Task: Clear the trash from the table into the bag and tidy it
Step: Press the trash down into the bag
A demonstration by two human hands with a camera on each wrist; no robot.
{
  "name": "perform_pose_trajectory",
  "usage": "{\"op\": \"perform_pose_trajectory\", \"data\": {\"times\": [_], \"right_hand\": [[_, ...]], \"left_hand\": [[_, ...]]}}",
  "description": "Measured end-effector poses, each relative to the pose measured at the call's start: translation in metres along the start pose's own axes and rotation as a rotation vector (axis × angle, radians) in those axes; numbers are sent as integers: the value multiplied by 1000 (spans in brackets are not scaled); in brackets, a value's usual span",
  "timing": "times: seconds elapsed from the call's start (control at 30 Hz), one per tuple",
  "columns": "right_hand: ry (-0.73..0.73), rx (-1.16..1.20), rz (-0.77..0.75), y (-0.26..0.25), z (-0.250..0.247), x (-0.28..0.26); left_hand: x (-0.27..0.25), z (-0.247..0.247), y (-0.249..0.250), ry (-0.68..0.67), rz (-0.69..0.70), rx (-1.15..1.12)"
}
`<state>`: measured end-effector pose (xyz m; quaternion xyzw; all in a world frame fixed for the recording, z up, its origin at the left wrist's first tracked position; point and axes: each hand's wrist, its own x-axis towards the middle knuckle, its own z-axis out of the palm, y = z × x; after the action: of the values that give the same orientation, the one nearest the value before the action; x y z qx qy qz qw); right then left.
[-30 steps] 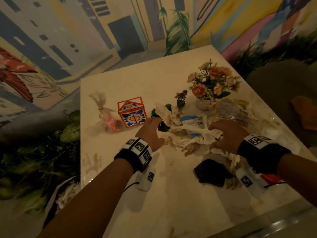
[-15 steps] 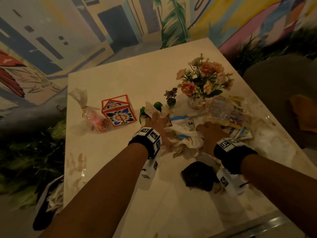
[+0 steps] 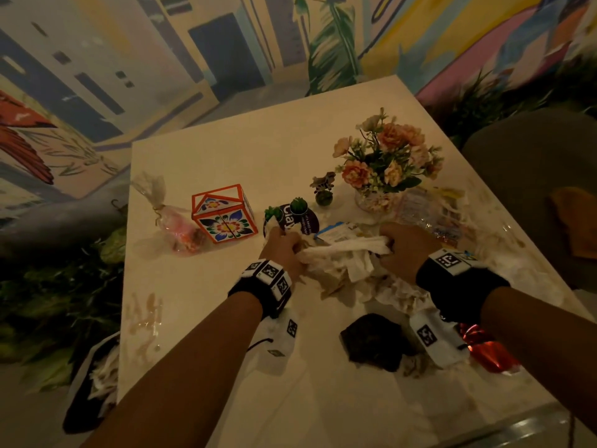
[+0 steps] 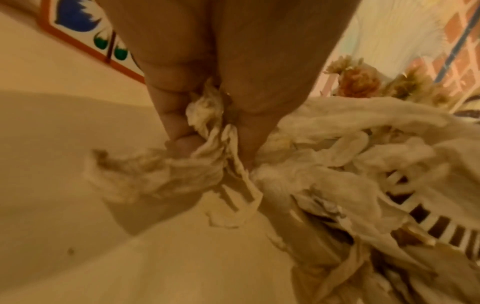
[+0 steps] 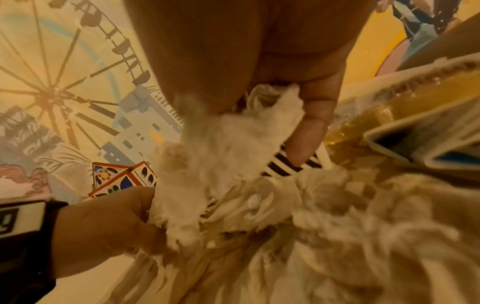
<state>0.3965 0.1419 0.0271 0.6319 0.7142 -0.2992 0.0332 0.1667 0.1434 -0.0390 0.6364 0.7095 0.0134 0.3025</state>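
1. Both hands are buried in a heap of crumpled white tissue in the middle of the worktop. The left hand has its fingers curled round the left end of the heap; the left wrist view shows shreds squeezed between thumb and fingers.
2. The right hand grips the right end in the same way, its fingers closed over a wad of tissue with a striped scrap caught beneath.
3. The step in hand looks like gathering: the loose paper is being bunched between the two hands into one bundle, not yet lifted clear.
4. The bag hangs or stands off the near left edge of the worktop, down low, with some white paper already in it.
5. Other rubbish lies about: a dark crumpled lump near the right wrist, a red shiny wrapper further right, and clear plastic packets beside the flower vase.
6. The painted box, the small potted plants and the vase look like things to keep, and stand just behind the heap.
7. Next, I would judge, the bundle needs a firm squeeze so no shreds trail, then a lift and a swing to the near left, over the edge and into the bag, keeping low ends from dragging the pots.
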Motion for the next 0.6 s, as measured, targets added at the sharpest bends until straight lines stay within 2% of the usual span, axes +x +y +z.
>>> {"op": "perform_pose_trajectory", "data": {"times": [0.13,0.3,0.43,0.6], "right_hand": [[47,10,0,-3,-16,-7],[71,-8,16,-8,-33,-17],[91,-31,39,-9,-38,-15],[59,-30,18,-22,-33,-13]], "left_hand": [[-4,-6,-5,1,10,-8],[-16,-22,-3,131,1,-185],[-21,-37,4,124,17,-298],[-24,-43,11,123,65,-280]]}}
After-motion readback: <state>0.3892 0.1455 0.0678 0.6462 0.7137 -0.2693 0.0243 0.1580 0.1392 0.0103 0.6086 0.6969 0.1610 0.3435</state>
